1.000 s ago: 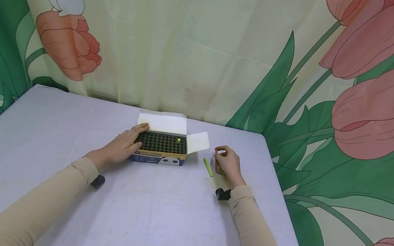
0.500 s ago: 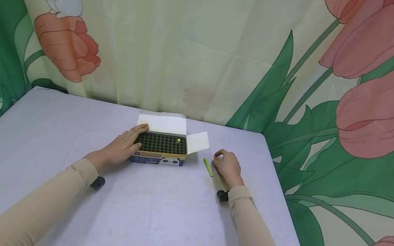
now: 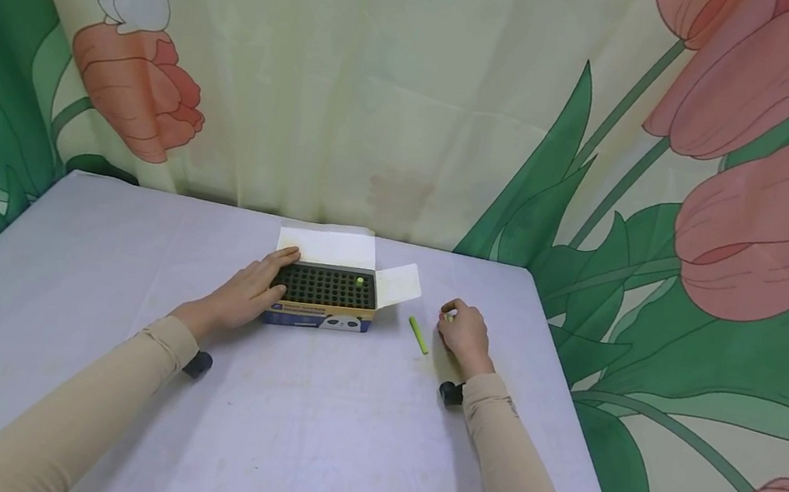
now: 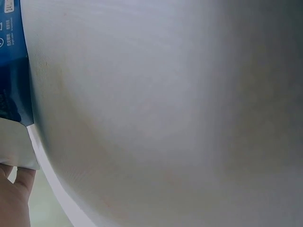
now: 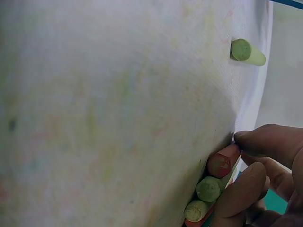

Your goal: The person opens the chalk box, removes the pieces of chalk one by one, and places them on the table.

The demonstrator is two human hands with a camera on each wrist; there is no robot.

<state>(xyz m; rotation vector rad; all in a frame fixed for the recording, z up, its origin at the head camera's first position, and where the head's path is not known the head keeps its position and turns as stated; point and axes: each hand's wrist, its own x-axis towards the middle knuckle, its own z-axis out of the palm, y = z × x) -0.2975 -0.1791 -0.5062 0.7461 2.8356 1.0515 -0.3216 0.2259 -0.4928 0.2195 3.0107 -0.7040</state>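
An open chalk box stands near the table's far side, its black holder full of round holes. One green chalk stick pokes up from a hole at its right. My left hand holds the box's left end, beside a white flap in the left wrist view. To the right of the box my right hand grips a row of chalk sticks low over the cloth: red, green, pale yellow and another reddish one. The hand covers their far ends.
A loose green chalk stick lies on the white tablecloth between the box and my right hand. The box's white lid is folded back, and its right flap sticks outward. A printed curtain hangs behind the table.
My right hand has tipped down and shifted slightly right; the red chalk it showed a second ago is now mostly covered. The left hand and box have stayed put.
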